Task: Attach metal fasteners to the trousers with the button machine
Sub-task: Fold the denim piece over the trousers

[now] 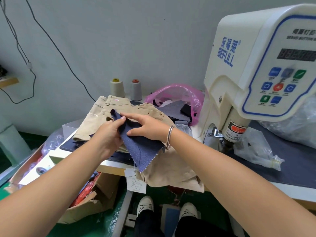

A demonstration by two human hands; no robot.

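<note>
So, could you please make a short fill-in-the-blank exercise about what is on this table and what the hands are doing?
1. The left hand pinches a piece of ____ fabric, and the right hand lies flat on it.
2. The trousers on the table are ____ in colour.
3. Two thread cones stand by the wall, to the left of a ____ plastic bag of scraps.
4. The name BEFULL is printed on the button machine in ____ letters.

Missing words: blue; beige; pink; blue

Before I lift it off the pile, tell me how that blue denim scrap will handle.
Probably floppy: the blue denim scrap droops over the table edge below the right hand. Likely light, since the left hand holds up its corner with a pinch. Its woven surface should grip, not slip.
</note>
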